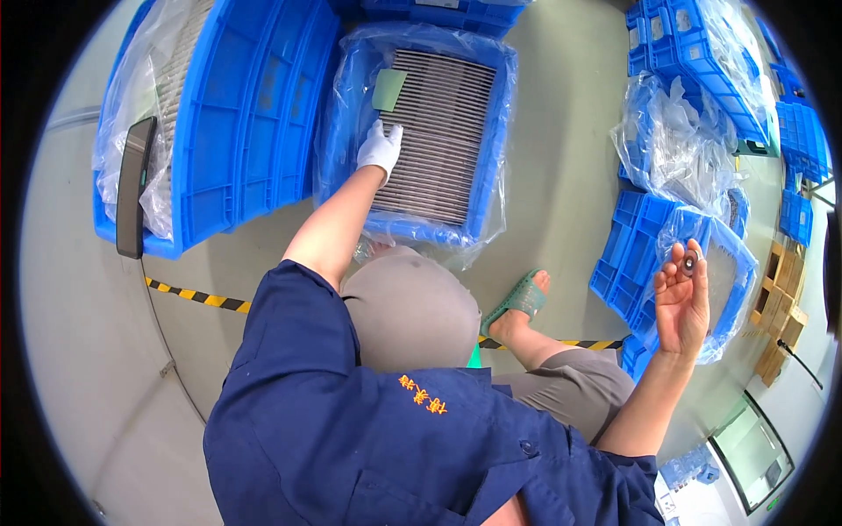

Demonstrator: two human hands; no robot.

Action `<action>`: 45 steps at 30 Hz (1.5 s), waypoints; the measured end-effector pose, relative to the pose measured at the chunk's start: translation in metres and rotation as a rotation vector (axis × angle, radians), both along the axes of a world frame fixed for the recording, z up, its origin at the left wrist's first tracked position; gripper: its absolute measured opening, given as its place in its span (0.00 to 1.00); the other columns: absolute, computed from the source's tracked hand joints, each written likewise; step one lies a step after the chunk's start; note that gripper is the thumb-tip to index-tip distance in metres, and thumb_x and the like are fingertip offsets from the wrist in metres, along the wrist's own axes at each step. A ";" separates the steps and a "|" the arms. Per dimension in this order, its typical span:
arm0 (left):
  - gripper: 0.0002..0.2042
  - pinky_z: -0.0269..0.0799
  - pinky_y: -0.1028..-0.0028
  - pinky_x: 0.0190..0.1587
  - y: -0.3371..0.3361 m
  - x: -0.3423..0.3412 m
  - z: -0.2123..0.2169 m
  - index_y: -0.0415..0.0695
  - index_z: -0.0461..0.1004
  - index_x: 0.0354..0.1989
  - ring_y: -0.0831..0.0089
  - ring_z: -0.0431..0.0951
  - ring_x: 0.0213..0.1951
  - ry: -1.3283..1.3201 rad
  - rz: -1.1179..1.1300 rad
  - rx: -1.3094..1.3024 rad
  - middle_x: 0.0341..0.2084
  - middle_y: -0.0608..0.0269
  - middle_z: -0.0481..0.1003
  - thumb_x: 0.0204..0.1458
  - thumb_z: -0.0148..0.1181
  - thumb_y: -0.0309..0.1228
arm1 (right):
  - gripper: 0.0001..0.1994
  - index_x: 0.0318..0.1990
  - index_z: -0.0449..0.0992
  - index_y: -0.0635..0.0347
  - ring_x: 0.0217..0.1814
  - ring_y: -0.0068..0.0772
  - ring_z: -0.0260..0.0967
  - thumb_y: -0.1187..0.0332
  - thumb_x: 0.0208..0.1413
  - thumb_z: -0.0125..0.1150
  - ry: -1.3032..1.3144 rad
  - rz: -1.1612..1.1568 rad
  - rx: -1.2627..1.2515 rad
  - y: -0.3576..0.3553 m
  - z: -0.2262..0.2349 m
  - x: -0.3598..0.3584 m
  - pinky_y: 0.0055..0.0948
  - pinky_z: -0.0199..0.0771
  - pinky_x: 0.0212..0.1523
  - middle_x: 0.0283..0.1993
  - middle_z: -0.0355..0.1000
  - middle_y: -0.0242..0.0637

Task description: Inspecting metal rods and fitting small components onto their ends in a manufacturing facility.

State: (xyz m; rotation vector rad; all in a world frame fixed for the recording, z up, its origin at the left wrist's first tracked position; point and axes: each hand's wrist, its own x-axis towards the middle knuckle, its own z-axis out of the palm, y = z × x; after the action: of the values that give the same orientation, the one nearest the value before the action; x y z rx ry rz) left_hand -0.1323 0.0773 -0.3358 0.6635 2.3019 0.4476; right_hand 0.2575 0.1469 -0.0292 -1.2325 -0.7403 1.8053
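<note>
My left hand (381,151), in a white glove, rests at the left edge of tightly packed rows of thin metal parts (443,131). Its fingers are stretched and a little apart, with nothing seen in them. The rows fill a blue crate (501,96) lined with clear plastic. A pale green paper slip (388,89) lies on the rows just beyond those fingers. Out to the right, my bare right hand (682,307) is raised, pinching a small round metal ring (690,262) with a dark centre between thumb and fingertips.
Tall blue crates (254,114) stand close on the left, with a dark phone-like device (135,188) on their edge. More plastic-lined blue crates (645,254) are stacked at the right, beside wooden pallets (781,298). Black-and-yellow tape (197,296) marks the floor.
</note>
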 end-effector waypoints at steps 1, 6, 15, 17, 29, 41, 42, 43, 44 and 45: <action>0.33 0.57 0.65 0.53 -0.003 -0.006 -0.005 0.40 0.52 0.56 0.53 0.61 0.52 0.008 -0.002 0.004 0.53 0.47 0.57 0.48 0.39 0.53 | 0.16 0.49 0.63 0.60 0.36 0.23 0.65 0.65 0.54 0.49 0.008 -0.002 0.004 -0.001 0.002 -0.003 0.23 0.67 0.39 0.41 0.68 0.36; 0.32 0.56 0.68 0.53 0.008 -0.007 0.016 0.43 0.52 0.57 0.56 0.60 0.53 0.112 -0.037 0.040 0.53 0.49 0.59 0.46 0.47 0.48 | 0.16 0.48 0.63 0.60 0.35 0.23 0.64 0.64 0.53 0.50 0.007 -0.001 0.012 -0.006 0.003 -0.003 0.23 0.68 0.38 0.41 0.67 0.36; 0.26 0.66 0.62 0.43 0.053 -0.028 0.000 0.50 0.59 0.50 0.53 0.70 0.41 0.205 -0.073 -0.049 0.39 0.51 0.70 0.40 0.55 0.41 | 0.16 0.48 0.63 0.60 0.35 0.23 0.64 0.65 0.53 0.50 -0.038 -0.031 -0.044 -0.007 -0.010 0.006 0.23 0.68 0.38 0.41 0.67 0.37; 0.22 0.66 0.62 0.42 0.050 -0.043 -0.007 0.51 0.61 0.49 0.54 0.71 0.40 0.244 -0.080 -0.010 0.37 0.51 0.71 0.42 0.52 0.39 | 0.16 0.48 0.63 0.60 0.35 0.23 0.65 0.65 0.53 0.50 -0.025 -0.035 -0.047 -0.007 -0.008 0.005 0.23 0.68 0.38 0.41 0.67 0.37; 0.14 0.72 0.66 0.39 0.005 -0.032 0.035 0.34 0.59 0.46 0.56 0.72 0.39 -0.765 0.578 0.802 0.41 0.45 0.66 0.51 0.38 0.24 | 0.18 0.50 0.61 0.60 0.35 0.23 0.63 0.63 0.53 0.50 -0.027 -0.014 -0.032 -0.008 -0.001 0.005 0.23 0.66 0.38 0.42 0.66 0.37; 0.18 0.68 0.76 0.33 -0.044 -0.037 0.095 0.43 0.62 0.49 0.75 0.72 0.31 -0.694 0.063 0.257 0.34 0.62 0.71 0.48 0.46 0.28 | 0.17 0.51 0.61 0.61 0.35 0.25 0.61 0.65 0.55 0.47 0.104 0.097 0.020 -0.018 0.005 0.011 0.24 0.66 0.38 0.44 0.65 0.39; 0.18 0.68 0.76 0.33 -0.049 -0.038 0.096 0.43 0.62 0.49 0.75 0.72 0.31 -0.692 0.077 0.262 0.34 0.62 0.71 0.48 0.46 0.28 | 0.17 0.51 0.61 0.61 0.35 0.25 0.61 0.65 0.55 0.47 0.105 0.111 0.019 -0.018 0.005 0.011 0.24 0.66 0.38 0.44 0.65 0.39; 0.19 0.68 0.77 0.32 -0.051 -0.038 0.096 0.43 0.62 0.50 0.75 0.72 0.30 -0.642 0.046 0.238 0.34 0.62 0.72 0.47 0.47 0.26 | 0.17 0.51 0.61 0.62 0.35 0.25 0.61 0.65 0.55 0.47 0.108 0.109 0.019 -0.019 0.006 0.011 0.24 0.66 0.38 0.44 0.65 0.39; 0.20 0.68 0.77 0.30 -0.052 -0.038 0.097 0.43 0.62 0.51 0.76 0.72 0.29 -0.592 0.013 0.214 0.33 0.62 0.72 0.46 0.47 0.23 | 0.17 0.51 0.61 0.62 0.35 0.25 0.61 0.65 0.55 0.46 0.112 0.104 0.019 -0.019 0.006 0.011 0.24 0.66 0.38 0.44 0.65 0.39; 0.20 0.68 0.77 0.30 -0.054 -0.037 0.099 0.43 0.62 0.51 0.76 0.72 0.29 -0.590 0.018 0.215 0.33 0.62 0.72 0.46 0.47 0.23 | 0.17 0.51 0.61 0.62 0.35 0.25 0.61 0.65 0.55 0.46 0.113 0.109 0.019 -0.019 0.007 0.011 0.24 0.66 0.38 0.44 0.65 0.39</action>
State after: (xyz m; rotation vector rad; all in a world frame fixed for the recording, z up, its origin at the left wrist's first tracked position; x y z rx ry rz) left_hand -0.1695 0.0236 -0.2366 0.5234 1.7156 0.7908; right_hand 0.2681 0.1275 -0.0227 -1.0867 -0.7717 1.9350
